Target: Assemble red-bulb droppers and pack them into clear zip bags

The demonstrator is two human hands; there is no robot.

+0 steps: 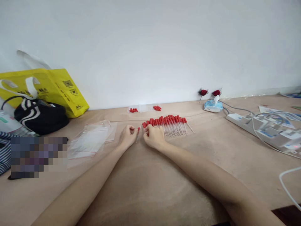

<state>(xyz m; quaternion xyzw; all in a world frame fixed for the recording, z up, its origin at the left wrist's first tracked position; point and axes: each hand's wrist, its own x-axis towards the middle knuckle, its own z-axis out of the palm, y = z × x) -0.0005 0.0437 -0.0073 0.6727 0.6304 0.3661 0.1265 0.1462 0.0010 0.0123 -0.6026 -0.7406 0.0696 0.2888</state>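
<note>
My left hand (128,136) is closed in a pinch on a thin clear dropper (137,137) with a red bulb at its top. Close beside it, my right hand (154,136) is closed too, its fingertips by the left end of a row of red-bulbed droppers (175,125). What those fingertips hold, if anything, I cannot make out. The row's droppers lie side by side on the table, bulbs toward the wall, and my right hand covers some of them.
Clear zip bags (88,139) lie left of my hands. Behind the row, a clear bag (144,108) holds red bulbs. A yellow bag (68,94) and black pouch (42,116) stand left. To the right are a tissue pack (213,106) and a power strip (263,131) with cables.
</note>
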